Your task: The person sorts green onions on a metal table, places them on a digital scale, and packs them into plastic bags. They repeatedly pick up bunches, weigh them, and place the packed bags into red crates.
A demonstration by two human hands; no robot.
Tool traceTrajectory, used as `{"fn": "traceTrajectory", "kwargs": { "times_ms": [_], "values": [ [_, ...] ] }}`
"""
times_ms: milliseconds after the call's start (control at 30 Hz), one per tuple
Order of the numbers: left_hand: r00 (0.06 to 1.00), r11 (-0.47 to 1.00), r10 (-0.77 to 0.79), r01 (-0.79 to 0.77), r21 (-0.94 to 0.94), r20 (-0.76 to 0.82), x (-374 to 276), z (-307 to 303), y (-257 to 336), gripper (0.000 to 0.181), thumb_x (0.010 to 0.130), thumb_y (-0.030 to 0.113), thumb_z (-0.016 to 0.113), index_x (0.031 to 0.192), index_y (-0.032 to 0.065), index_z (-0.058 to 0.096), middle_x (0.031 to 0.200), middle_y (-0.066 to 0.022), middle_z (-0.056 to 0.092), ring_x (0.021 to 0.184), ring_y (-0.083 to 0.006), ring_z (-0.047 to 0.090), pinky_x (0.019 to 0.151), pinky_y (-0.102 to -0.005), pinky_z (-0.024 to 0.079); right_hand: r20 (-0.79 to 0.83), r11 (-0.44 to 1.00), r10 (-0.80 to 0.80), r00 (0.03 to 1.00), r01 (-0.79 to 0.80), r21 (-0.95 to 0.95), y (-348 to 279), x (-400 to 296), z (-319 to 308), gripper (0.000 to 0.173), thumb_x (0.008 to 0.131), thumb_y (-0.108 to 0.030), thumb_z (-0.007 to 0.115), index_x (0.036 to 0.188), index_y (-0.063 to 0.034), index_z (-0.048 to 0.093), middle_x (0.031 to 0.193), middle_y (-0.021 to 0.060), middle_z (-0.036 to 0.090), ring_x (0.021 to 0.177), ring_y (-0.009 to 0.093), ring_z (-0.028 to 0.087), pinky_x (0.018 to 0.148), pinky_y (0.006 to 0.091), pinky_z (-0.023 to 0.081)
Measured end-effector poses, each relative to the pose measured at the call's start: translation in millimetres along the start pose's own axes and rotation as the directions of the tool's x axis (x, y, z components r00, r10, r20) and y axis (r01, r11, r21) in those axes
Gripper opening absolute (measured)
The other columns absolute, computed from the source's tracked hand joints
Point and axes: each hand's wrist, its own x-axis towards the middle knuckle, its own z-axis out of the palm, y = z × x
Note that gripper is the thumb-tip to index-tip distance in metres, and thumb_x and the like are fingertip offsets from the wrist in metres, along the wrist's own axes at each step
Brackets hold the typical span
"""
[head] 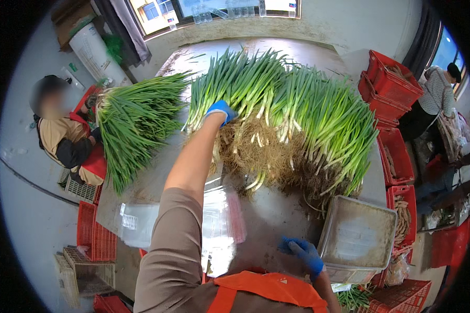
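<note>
My left hand [221, 112], in a blue glove, reaches far forward into a wide pile of green onions [254, 78]. It touches the pale stalks at the pile's left part; its fingers are partly hidden, so I cannot tell whether they grip. The leaves point away from me, and tangled brown roots [258, 144] face my side. Low over the table's near edge is my right hand [302, 250], in a soiled blue glove, fingers apart and nothing visible in it. It is just left of a clear plastic box with a dirt-smeared top [360, 231]. A few loose stalks [256, 182] lie near the roots.
Clear plastic bags [219, 227] lie under my left arm on the metal table [274, 211]. Another green onion heap [141, 113] is at left, beside a seated person [68, 129]. Red crates [393, 156] line the right side; another person [434, 94] stands beyond.
</note>
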Motion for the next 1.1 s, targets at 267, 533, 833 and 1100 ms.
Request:
{"fn": "traceTrajectory", "kwargs": {
  "times_ms": [267,533,833,1100],
  "values": [
    [0.935,0.999,0.022,-0.002,-0.055,0.354,69,-1,-42,0.052,0.074,0.042,0.075,0.091,-0.0063,0.069,0.081,-0.0158,0.069,0.071,-0.0268,0.063,0.071,-0.0417,0.051,-0.137,0.999,0.033,0.99,-0.036,-0.021,14,36,-3,0.037,0.095,-0.02,0.054,0.123,0.0042,0.056,0.109,0.0147,0.065,0.099,0.021,0.062,0.09,0.0327,0.048],
    [0.999,0.989,-0.034,0.029,0.148,0.03,59,26,-10,0.043,0.072,0.027,0.069,0.103,-0.002,0.067,0.112,-0.0241,0.062,0.1,-0.0388,0.062,0.085,-0.04,0.051,0.004,0.99,0.026,1.0,-0.026,-0.14,30,62,15,0.039,0.096,-0.028,0.053,0.123,0.0002,0.057,0.112,0.0118,0.065,0.101,0.017,0.061,0.09,0.0308,0.046],
    [0.927,0.997,-0.071,0.071,0.013,0.368,53,-46,3,0.04,0.075,0.026,0.067,0.103,-0.0027,0.066,0.088,-0.0144,0.062,0.074,-0.0264,0.057,0.07,-0.0384,0.049,-0.065,0.957,0.019,0.998,-0.037,-0.288,37,49,7,0.042,0.096,-0.033,0.051,0.124,-0.0029,0.057,0.112,0.012,0.066,0.104,0.019,0.061,0.092,0.0318,0.045],
    [0.9,0.992,-0.074,0.109,-0.057,0.43,47,-34,-38,0.042,0.067,0.027,0.075,0.103,0.0056,0.069,0.106,-0.0133,0.063,0.092,-0.0256,0.055,0.079,-0.038,0.046,-0.049,0.97,-0.035,0.998,0.022,-0.244,27,44,9,0.044,0.096,-0.035,0.05,0.125,-0.0015,0.056,0.11,0.0134,0.066,0.102,0.02,0.061,0.09,0.0319,0.046]
  ]
}}
